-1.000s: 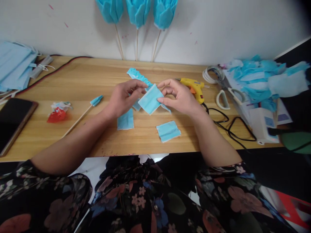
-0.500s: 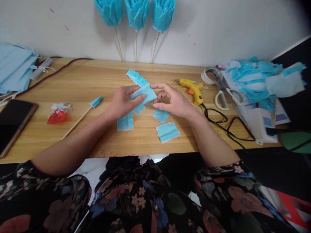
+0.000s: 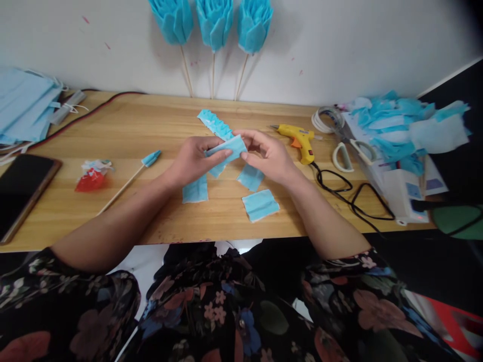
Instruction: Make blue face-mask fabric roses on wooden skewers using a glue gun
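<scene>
Between my two hands is a folded piece of blue fabric (image 3: 233, 147), cut like mask material. My left hand (image 3: 194, 160) pinches its left end, thumb on top. My right hand (image 3: 266, 155) grips the right end between thumb and fingers. Behind it on the table lies a pleated blue strip (image 3: 215, 123). Flat blue pieces lie below and around my hands: one left piece (image 3: 195, 190), one under my right hand (image 3: 250, 177), and a separate front piece (image 3: 260, 205). A stick with a small blue tip (image 3: 151, 158) rests left of my left forearm.
Three blue fabric flowers (image 3: 214, 25) on sticks lean against the wall. A yellow glue gun (image 3: 298, 140), scissors (image 3: 342, 157) and a heap of blue scraps (image 3: 403, 125) are on the right. A phone (image 3: 26, 193), a red packet (image 3: 92, 178) and masks (image 3: 26, 105) are left.
My right thumb and fingers have closed onto the right end of the folded fabric, which has turned slightly. My left hand keeps its hold.
</scene>
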The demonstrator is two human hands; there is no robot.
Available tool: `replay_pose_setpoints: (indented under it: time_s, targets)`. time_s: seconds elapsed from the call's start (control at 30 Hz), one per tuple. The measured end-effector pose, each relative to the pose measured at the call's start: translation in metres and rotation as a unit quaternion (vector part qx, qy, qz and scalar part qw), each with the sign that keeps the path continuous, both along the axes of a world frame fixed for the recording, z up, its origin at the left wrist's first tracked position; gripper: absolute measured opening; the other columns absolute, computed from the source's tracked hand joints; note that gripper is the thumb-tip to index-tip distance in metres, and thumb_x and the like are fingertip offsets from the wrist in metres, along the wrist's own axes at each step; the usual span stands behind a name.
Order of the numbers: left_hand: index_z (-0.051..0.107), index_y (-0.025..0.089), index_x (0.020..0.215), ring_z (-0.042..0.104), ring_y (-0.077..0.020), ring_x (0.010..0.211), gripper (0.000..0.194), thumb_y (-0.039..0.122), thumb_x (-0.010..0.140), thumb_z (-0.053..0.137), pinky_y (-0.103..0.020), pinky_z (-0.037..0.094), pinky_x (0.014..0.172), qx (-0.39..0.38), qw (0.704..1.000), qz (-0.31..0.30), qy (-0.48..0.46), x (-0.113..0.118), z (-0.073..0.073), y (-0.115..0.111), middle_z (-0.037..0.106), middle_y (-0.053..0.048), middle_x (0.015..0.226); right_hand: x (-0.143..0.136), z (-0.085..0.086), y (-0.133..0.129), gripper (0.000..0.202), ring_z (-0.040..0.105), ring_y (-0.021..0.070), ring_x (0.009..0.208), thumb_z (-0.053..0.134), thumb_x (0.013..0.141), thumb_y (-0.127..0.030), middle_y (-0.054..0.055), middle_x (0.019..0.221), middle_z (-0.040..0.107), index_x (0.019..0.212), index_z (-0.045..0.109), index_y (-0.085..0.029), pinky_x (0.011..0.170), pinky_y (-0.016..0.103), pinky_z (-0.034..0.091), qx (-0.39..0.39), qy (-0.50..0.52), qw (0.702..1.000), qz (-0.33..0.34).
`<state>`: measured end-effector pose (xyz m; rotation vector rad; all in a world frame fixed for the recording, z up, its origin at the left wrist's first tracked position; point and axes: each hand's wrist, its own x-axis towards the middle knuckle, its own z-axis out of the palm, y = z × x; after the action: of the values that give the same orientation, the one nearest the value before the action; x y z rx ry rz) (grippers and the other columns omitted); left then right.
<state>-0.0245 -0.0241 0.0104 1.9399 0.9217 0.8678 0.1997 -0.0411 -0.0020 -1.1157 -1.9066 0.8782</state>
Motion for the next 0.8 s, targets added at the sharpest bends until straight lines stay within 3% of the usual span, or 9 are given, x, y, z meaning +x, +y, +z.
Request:
replay_pose_setpoints:
  time_s: [0.13,0.2,0.37,0.53,0.67,0.8]
  targets:
    - [0.069,0.019,0.085,0.066,-0.0190,0.077,0.048,0.058,0.099,0.044,-0.032,0.053,0.070,0.042,0.999,0.017,-0.002,-0.010,0.006,0.013,0.071,-0.006,0.077,0.004,0.001,0.005,0.052,0.067,0.0224,0.113,0.058,0.092,-0.059,0.006,0.120,0.070,0.133,0.061,-0.027,0.096,0.042,0.056,0.007,0.016,0.998,-0.068]
    - [0.070,0.020,0.087,0.066,-0.0200,0.079,0.043,0.054,0.099,0.046,-0.033,0.052,0.073,0.065,0.997,0.032,0.040,-0.017,0.005,0.022,0.071,-0.006,0.078,0.010,0.003,0.007,0.055,0.066,0.0233,0.115,0.056,0.092,-0.061,0.007,0.123,0.069,0.134,0.059,-0.026,0.096,0.042,0.057,0.014,0.025,0.995,-0.094]
    - [0.072,0.021,0.083,0.064,-0.0253,0.088,0.018,0.038,0.084,0.063,-0.039,0.047,0.085,0.164,0.962,0.024,0.216,-0.029,-0.017,0.043,0.070,-0.007,0.087,0.015,0.007,0.007,0.054,0.065,0.0255,0.116,0.055,0.092,-0.062,0.007,0.127,0.067,0.134,0.059,-0.029,0.094,0.044,0.059,0.015,0.018,0.994,-0.105]
    - [0.067,0.022,0.076,0.061,-0.0244,0.088,0.009,0.028,0.078,0.061,-0.037,0.045,0.088,0.190,0.953,-0.009,0.238,-0.026,-0.036,0.048,0.065,-0.006,0.082,0.010,0.007,0.006,0.052,0.065,0.0247,0.116,0.059,0.092,-0.056,0.008,0.126,0.067,0.136,0.055,-0.028,0.092,0.044,0.059,0.018,0.033,0.995,-0.097]
    - [0.066,0.021,0.074,0.061,-0.0203,0.078,0.011,0.026,0.078,0.057,-0.033,0.046,0.078,0.179,0.958,0.011,0.225,-0.020,-0.028,0.040,0.068,-0.004,0.079,0.012,0.006,0.007,0.049,0.065,0.0246,0.114,0.057,0.095,-0.051,0.007,0.124,0.067,0.138,0.053,-0.029,0.090,0.044,0.059,0.014,0.041,0.994,-0.096]
    - [0.066,0.019,0.076,0.060,-0.0155,0.070,0.011,0.027,0.080,0.059,-0.029,0.047,0.070,0.079,0.985,0.028,0.154,-0.016,-0.012,0.030,0.071,-0.002,0.078,0.015,0.006,0.009,0.049,0.065,0.0255,0.113,0.056,0.095,-0.051,0.007,0.123,0.068,0.139,0.051,-0.031,0.087,0.044,0.061,0.015,0.046,0.994,-0.099]
